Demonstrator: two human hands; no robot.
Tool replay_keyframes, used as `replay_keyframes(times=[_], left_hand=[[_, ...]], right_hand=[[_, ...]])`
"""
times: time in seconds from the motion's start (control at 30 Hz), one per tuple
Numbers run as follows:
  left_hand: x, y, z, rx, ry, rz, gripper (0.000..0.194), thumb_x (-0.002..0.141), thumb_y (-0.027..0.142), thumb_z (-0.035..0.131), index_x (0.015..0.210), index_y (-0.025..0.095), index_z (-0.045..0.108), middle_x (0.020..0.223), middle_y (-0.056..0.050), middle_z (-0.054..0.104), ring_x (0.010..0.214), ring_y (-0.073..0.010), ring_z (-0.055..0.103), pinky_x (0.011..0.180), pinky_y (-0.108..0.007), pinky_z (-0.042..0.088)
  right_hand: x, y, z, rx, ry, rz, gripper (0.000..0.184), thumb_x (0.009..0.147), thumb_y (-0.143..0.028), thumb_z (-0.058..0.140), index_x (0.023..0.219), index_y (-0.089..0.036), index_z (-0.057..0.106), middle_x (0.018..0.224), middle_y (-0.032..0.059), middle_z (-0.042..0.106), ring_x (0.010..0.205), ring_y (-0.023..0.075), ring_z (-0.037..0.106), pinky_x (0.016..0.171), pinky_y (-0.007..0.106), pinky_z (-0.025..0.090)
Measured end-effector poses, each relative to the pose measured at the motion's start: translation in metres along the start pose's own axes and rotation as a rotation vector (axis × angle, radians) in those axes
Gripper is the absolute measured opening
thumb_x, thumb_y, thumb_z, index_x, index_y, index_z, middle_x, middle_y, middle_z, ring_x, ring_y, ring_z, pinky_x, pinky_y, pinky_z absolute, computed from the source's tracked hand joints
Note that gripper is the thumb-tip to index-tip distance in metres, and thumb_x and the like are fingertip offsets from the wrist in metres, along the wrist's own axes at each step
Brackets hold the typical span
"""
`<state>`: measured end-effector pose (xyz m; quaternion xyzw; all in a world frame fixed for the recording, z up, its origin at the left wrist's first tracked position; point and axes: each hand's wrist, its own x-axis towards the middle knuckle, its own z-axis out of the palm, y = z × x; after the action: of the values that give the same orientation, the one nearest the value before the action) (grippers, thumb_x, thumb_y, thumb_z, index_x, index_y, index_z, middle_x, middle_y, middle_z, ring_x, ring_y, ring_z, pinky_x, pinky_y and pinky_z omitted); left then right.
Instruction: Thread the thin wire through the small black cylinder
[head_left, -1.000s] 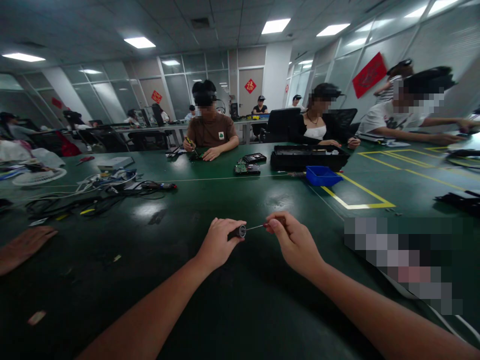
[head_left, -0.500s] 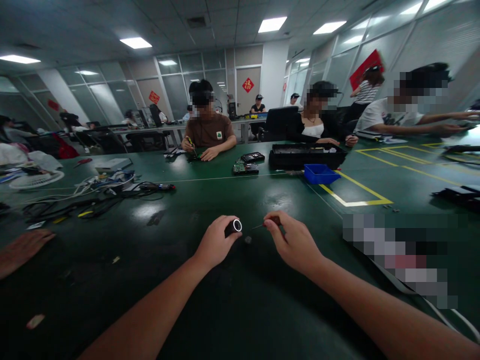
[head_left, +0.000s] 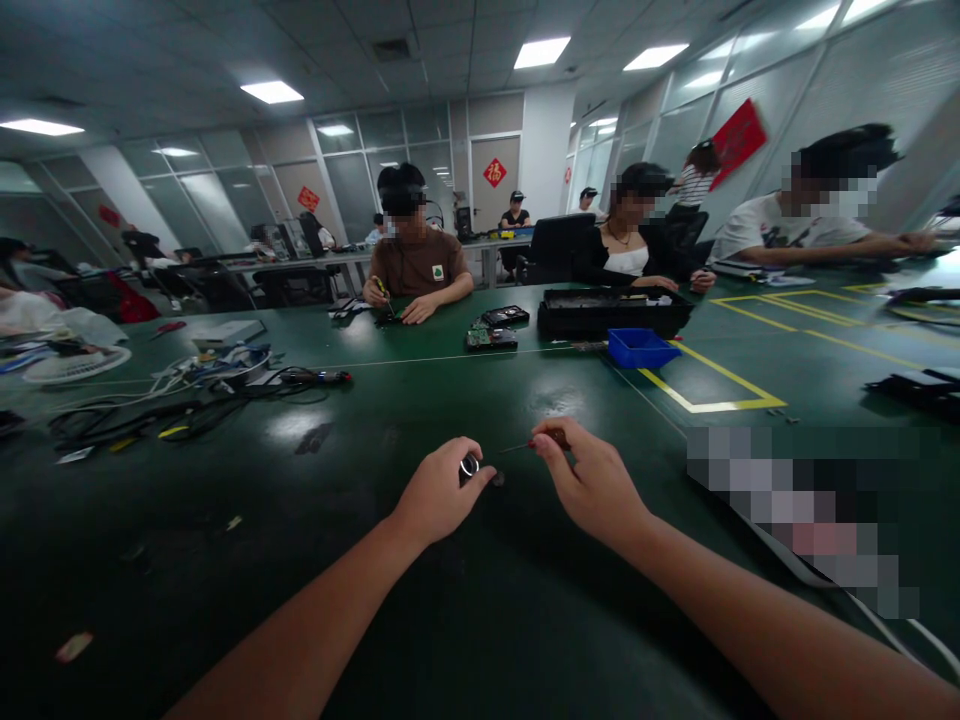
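Observation:
My left hand (head_left: 442, 488) is closed around a small dark cylinder with a bright ring at its end (head_left: 469, 467); its exact kind I cannot make out. Facing it, my right hand (head_left: 589, 478) grips a screwdriver (head_left: 556, 437) by its brownish handle. The thin shaft points left toward the cylinder, with a gap between tip and ring. A small grey round piece (head_left: 498, 479) lies just beside my left thumb, partly behind it. Both hands are low over the dark green table (head_left: 480, 620).
Cables (head_left: 225, 390) lie to the left. Circuit-board drives (head_left: 493, 338), a long black tray (head_left: 615, 312) and a blue bin (head_left: 643, 348) stand ahead. A blurred-out flat item (head_left: 795, 510) lies right. A co-worker in brown (head_left: 418, 262) sits opposite; others sit to the right.
My left hand has turned the cylinder, its ringed end now lower and more covered by fingers and thumb. The screwdriver has shifted slightly. Another person's hand at the left edge has gone from view.

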<state>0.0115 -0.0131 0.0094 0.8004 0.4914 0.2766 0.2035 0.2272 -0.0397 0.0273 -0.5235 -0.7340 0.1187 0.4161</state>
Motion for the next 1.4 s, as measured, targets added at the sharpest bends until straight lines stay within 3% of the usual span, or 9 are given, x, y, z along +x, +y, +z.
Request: replay_keyframes(times=[0.13,0.27,0.5,0.73,0.9,1.0,1.07,1.27,1.4], left_hand=[[0.004,-0.001,0.013,0.244,-0.12,0.136,0.027,0.097,0.026,0.053,0.121,0.024,0.064,0.11,-0.004,0.063,0.097,-0.0197,0.061,0.081,-0.033,0.048],[0.007,-0.001,0.021,0.46,-0.203,0.193,0.03,0.097,0.036,0.053,0.12,0.024,0.067,0.104,-0.006,0.062,0.092,-0.0226,0.06,0.07,-0.032,0.049],[0.008,0.002,0.014,0.328,-0.201,0.167,0.029,0.097,0.034,0.052,0.119,0.022,0.067,0.11,-0.006,0.068,0.098,-0.0222,0.064,0.079,-0.033,0.05],[0.008,-0.006,0.002,-0.124,0.048,0.044,0.032,0.093,0.032,0.056,0.12,0.026,0.07,0.109,-0.004,0.071,0.095,-0.0197,0.065,0.086,-0.034,0.049],[0.008,-0.01,-0.016,-0.633,0.179,-0.225,0.026,0.087,0.035,0.055,0.1,0.02,0.073,0.082,-0.004,0.064,0.062,-0.0128,0.055,0.053,-0.023,0.04],[0.003,-0.009,-0.037,-1.014,0.301,-0.32,0.019,0.081,0.035,0.063,0.087,0.017,0.066,0.079,-0.002,0.057,0.057,-0.0099,0.05,0.042,-0.018,0.028],[-0.003,-0.01,-0.055,-1.158,0.392,-0.349,0.018,0.077,0.031,0.068,0.086,0.016,0.063,0.08,-0.001,0.055,0.057,-0.0094,0.05,0.041,-0.017,0.027],[-0.042,-0.038,-0.118,-1.223,0.678,-0.485,0.019,0.081,0.016,0.053,0.094,0.013,0.065,0.078,-0.003,0.055,0.059,-0.0125,0.052,0.045,-0.02,0.041],[-0.075,-0.077,-0.165,-1.078,1.023,-0.65,0.018,0.084,0.007,0.043,0.078,0.013,0.058,0.077,-0.003,0.058,0.064,-0.0134,0.054,0.054,-0.022,0.048]], right_hand=[[0.001,0.001,0.002,0.009,0.023,-0.031,0.016,0.1,-0.03,0.046,0.101,-0.021,0.06,0.088,0.005,0.07,0.08,0.0213,0.068,0.073,0.035,0.051],[0.0,0.002,0.003,0.008,0.012,-0.029,0.016,0.1,-0.03,0.046,0.101,-0.021,0.06,0.087,0.0045,0.07,0.079,0.0208,0.068,0.07,0.033,0.051],[0.001,0.003,0.003,0.007,-0.009,-0.002,0.017,0.101,-0.031,0.046,0.102,-0.021,0.06,0.089,0.005,0.07,0.081,0.0213,0.067,0.072,0.034,0.05],[0.0,0.001,-0.001,0.01,0.002,0.0,0.019,0.101,-0.031,0.044,0.103,-0.021,0.06,0.087,0.005,0.069,0.078,0.0208,0.067,0.069,0.034,0.05],[0.001,0.002,-0.002,0.02,-0.012,0.012,0.019,0.101,-0.032,0.045,0.104,-0.021,0.06,0.088,0.0053,0.07,0.079,0.021,0.067,0.069,0.034,0.05],[0.002,0.003,-0.001,0.018,-0.008,0.012,0.019,0.101,-0.031,0.045,0.104,-0.021,0.06,0.088,0.005,0.07,0.079,0.0211,0.067,0.07,0.035,0.05],[0.003,0.003,0.0,0.015,-0.004,0.013,0.018,0.101,-0.031,0.045,0.103,-0.021,0.06,0.087,0.0046,0.069,0.078,0.0209,0.067,0.07,0.034,0.049],[0.002,0.004,-0.001,0.026,-0.019,0.026,0.019,0.102,-0.032,0.044,0.106,-0.021,0.059,0.089,0.0049,0.069,0.08,0.0209,0.067,0.07,0.034,0.05],[0.002,0.004,0.0,0.027,-0.026,0.021,0.019,0.102,-0.032,0.044,0.105,-0.021,0.059,0.088,0.0047,0.069,0.08,0.0209,0.066,0.07,0.035,0.049]])
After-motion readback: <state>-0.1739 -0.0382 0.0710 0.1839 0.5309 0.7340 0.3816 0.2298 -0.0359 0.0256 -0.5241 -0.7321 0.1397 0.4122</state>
